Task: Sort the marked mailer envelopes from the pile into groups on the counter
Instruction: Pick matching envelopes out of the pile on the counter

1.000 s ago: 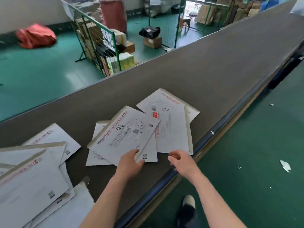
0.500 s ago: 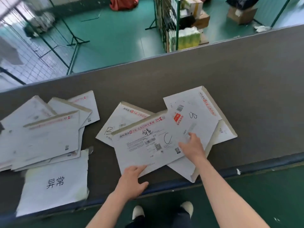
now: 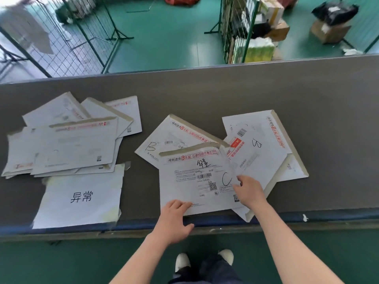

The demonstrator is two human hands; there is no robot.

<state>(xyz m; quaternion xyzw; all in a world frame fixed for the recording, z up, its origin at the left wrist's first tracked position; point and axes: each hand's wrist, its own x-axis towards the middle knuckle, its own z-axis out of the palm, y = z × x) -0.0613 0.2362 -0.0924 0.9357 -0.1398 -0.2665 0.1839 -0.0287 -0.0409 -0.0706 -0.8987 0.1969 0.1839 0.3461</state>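
Left hand: the left hand [image 3: 174,220] lies at the near edge of the white paper mailer envelope marked C [image 3: 196,179], fingers on top of it and thumb spread toward the table's rim; whether the thumb goes under the edge I cannot tell.
Right hand: the right hand [image 3: 249,191] has its fingers curled at the same envelope's right edge, apparently pinching it.
Envelope C: topmost of the middle heap, overlapping a white mailer marked B [image 3: 164,144] behind it and another white mailer marked B [image 3: 254,146] to its right.
Step in hand: likely lifting C off the two B mailers.
Next move: needs a separate spot for C on the grey table [image 3: 225,89].
Farther left: a pile of white mailers [image 3: 67,138] and a white sheet with black characters [image 3: 82,197].
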